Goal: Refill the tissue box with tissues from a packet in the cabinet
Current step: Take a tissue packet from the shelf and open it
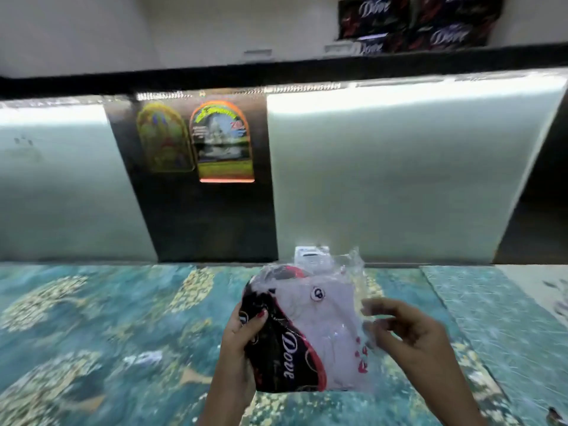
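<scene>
Tissue packet (310, 330): soft plastic wrap, black and red printed band reading "Dove" on its left, clear film over white tissues on its right; crinkled open film stands up at the far end. Held above the floor (92, 318), a blue-green patterned surface, open on all sides. Left hand (242, 342): grip clamped on the packet's printed left edge, thumb on top. Right hand (408, 330): fingers curled loosely at the clear right edge; contact blurred, cannot tell. White cabinet doors (399, 173) stand beyond.
</scene>
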Demonstrator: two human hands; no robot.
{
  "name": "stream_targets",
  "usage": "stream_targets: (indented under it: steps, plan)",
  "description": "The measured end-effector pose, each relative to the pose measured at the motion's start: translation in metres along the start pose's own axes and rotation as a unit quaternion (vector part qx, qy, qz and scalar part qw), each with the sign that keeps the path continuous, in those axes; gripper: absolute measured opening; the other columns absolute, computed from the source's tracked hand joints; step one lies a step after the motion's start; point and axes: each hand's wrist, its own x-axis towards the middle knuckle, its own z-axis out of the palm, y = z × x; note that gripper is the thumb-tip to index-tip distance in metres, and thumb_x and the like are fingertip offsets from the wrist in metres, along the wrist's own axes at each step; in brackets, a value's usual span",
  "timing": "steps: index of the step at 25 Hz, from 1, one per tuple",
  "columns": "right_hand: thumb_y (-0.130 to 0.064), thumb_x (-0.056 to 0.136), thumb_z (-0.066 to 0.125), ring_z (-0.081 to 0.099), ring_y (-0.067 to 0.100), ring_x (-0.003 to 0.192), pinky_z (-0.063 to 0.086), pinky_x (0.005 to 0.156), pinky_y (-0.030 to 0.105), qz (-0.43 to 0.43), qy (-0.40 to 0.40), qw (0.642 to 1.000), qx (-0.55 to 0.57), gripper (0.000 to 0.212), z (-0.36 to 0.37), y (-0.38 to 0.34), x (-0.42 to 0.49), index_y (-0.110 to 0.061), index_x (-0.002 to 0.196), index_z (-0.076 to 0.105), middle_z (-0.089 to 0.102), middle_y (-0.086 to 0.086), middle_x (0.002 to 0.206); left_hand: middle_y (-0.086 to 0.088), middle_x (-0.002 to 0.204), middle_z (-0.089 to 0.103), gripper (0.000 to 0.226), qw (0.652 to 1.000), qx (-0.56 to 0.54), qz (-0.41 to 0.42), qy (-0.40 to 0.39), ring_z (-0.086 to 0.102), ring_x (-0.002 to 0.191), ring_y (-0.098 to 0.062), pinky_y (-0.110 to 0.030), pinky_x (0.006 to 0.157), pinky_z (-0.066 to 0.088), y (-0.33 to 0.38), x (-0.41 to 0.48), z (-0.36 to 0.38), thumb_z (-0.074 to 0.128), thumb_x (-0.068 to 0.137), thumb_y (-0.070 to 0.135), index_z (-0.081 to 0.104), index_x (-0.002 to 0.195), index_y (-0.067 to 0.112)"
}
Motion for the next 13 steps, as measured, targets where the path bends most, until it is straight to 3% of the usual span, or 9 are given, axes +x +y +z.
stream_targets:
  steps: [2, 4, 7, 8, 10, 13]
  plan:
    - [0.008, 0.059, 0.076, 0.061, 0.005, 0.057, 0.052, 0.053, 0.014, 0.034, -0.037, 0.999, 0.015, 0.030, 0.020, 0.018, 0.005, -0.020, 0.070, 0.071, 0.072, -0.001, 0.071, -0.006, 0.068, 0.074, 0.083, 0.999, 0.004, -0.030, 0.018, 0.070, 0.058, -0.021, -0.027, 0.049, 0.056, 0.006, 0.006, -0.021, 0.089, 0.018, 0.029, 0.062, 0.094, 0.007]
    - [-0.008, 0.051, 0.079, 0.066, 0.006, 0.072, 0.055, 0.062, 0.017, 0.080, -0.075, 0.994, 0.002, 0.034, 0.035, 0.034, 0.012, -0.030, 0.077, 0.072, 0.074, -0.003, 0.078, -0.005, 0.067, 0.075, 0.087, 0.999, 0.007, -0.045, 0.022, 0.070, 0.058, -0.020, -0.027, 0.047, 0.056, 0.011, 0.016, -0.037, 0.090, 0.015, 0.034, 0.061, 0.093, 0.007]
    - [0.007, 0.067, 0.072, 0.069, 0.007, 0.081, 0.056, 0.069, 0.019, 0.148, -0.126, 0.981, -0.008, 0.053, 0.054, 0.052, 0.027, -0.027, 0.106, 0.063, 0.071, 0.001, 0.097, -0.005, 0.069, 0.075, 0.086, 0.998, 0.018, -0.067, 0.005, 0.071, 0.060, -0.020, -0.027, 0.048, 0.056, 0.011, 0.037, -0.056, 0.090, 0.017, 0.033, 0.062, 0.094, 0.007]
    - [0.013, 0.069, 0.068, 0.069, 0.005, 0.076, 0.056, 0.065, 0.018, 0.170, -0.126, 0.977, 0.014, 0.057, 0.060, 0.058, 0.030, -0.021, 0.113, 0.057, 0.069, 0.003, 0.099, -0.007, 0.071, 0.075, 0.085, 0.997, 0.025, -0.077, -0.004, 0.071, 0.062, -0.021, -0.029, 0.050, 0.057, 0.009, 0.043, -0.061, 0.090, 0.019, 0.033, 0.063, 0.095, 0.006]
    - [0.011, 0.067, 0.070, 0.069, 0.005, 0.065, 0.055, 0.053, 0.020, 0.214, -0.065, 0.974, 0.033, 0.050, 0.072, 0.070, 0.036, -0.021, 0.102, 0.055, 0.066, -0.001, 0.092, -0.010, 0.080, 0.076, 0.085, 0.994, 0.040, -0.097, -0.032, 0.071, 0.069, -0.025, -0.031, 0.056, 0.059, 0.003, 0.057, -0.068, 0.089, 0.025, 0.028, 0.062, 0.102, 0.005]
    - [0.007, 0.066, 0.072, 0.068, 0.009, 0.068, 0.052, 0.047, 0.017, 0.269, -0.003, 0.961, 0.062, 0.046, 0.075, 0.092, 0.038, -0.019, 0.099, 0.053, 0.062, 0.007, 0.099, -0.011, 0.083, 0.074, 0.070, 0.988, 0.072, -0.127, -0.043, 0.069, 0.070, -0.025, -0.030, 0.059, 0.058, -0.011, 0.070, -0.074, 0.080, 0.038, 0.018, 0.061, 0.104, 0.006]
